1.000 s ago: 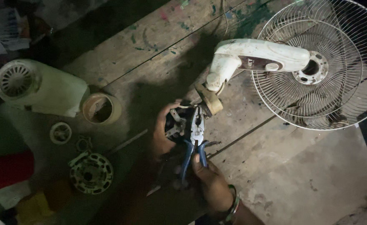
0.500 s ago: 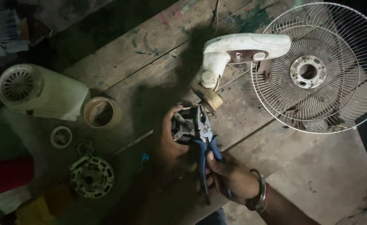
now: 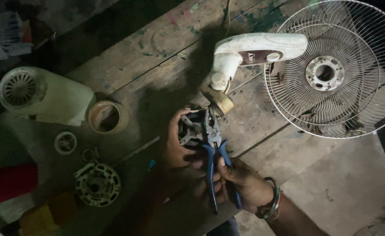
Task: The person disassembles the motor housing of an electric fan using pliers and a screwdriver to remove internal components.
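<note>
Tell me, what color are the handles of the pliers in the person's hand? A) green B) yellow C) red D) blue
D: the pliers in the right hand have blue handles, and their metal jaws are at the fan motor that the left hand grips.

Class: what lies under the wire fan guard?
Through the fan guard you see wooden planks and, at its lower edge, grey concrete floor. The guard's centre plate hides what lies beneath it.
</note>
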